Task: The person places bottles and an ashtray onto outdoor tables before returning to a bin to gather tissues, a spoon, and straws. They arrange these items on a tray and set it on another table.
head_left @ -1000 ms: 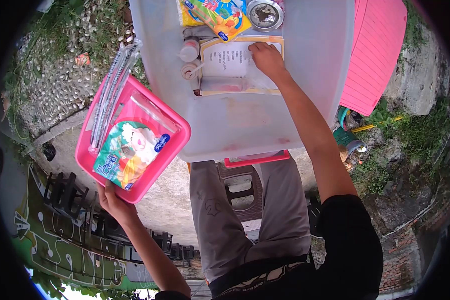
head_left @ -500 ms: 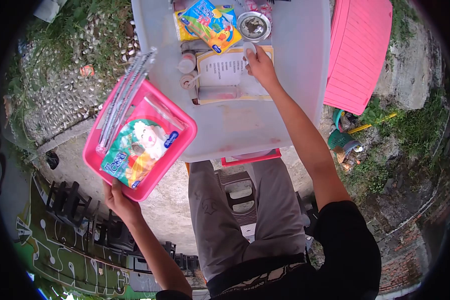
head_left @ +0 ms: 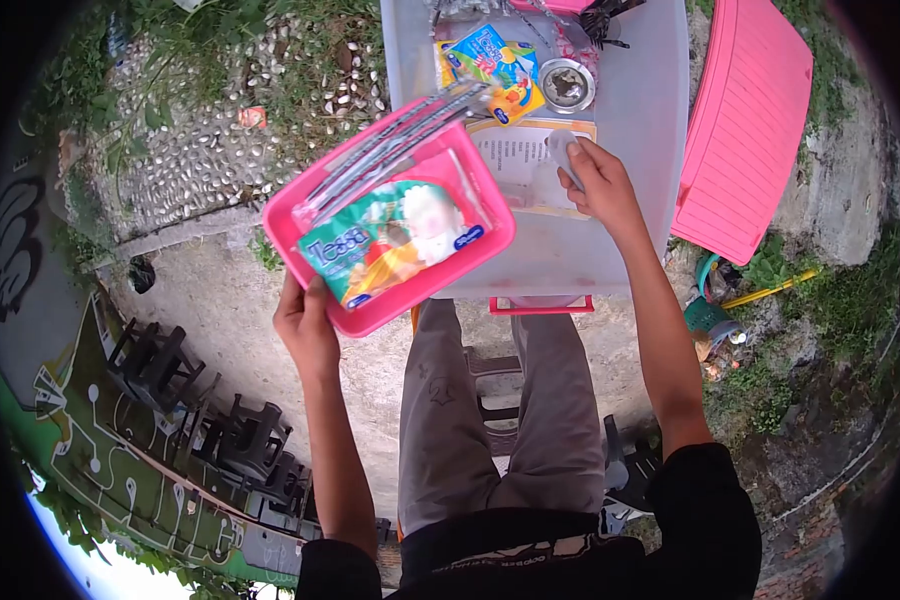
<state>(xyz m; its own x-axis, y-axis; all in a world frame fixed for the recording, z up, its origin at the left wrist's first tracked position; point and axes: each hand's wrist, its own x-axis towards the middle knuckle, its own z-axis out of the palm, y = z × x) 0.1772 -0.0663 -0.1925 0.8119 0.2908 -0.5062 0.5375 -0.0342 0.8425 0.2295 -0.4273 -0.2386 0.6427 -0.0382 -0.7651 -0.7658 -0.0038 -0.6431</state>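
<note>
My left hand (head_left: 308,325) grips the near left corner of a pink plastic tray (head_left: 385,318), held tilted beside and partly over the large translucent storage box (head_left: 570,275). In the tray lie a green-and-orange Tessa tissue pack (head_left: 375,245) and a bundle of thin wrapped sticks (head_left: 395,145), dark and silvery, whose ends stick out past the rim. My right hand (head_left: 602,185) pinches a small greyish-white oval piece (head_left: 562,148) over a printed sheet (head_left: 515,155) in the box; I cannot tell its kind. The tray hides part of the sheet.
Farther inside the box are blue-and-yellow tissue packs (head_left: 495,75) and a round metal dish (head_left: 567,85). A pink ribbed lid (head_left: 745,130) stands along the box's right side. Beyond it lie a green basket (head_left: 705,315) and a yellow stick (head_left: 770,288). Dark stools (head_left: 250,440) stand lower left.
The pink tray has moved right and up with my left hand, now overlapping the box and its sheet. My right hand still holds the oval piece, drawn a little nearer. The view has shifted.
</note>
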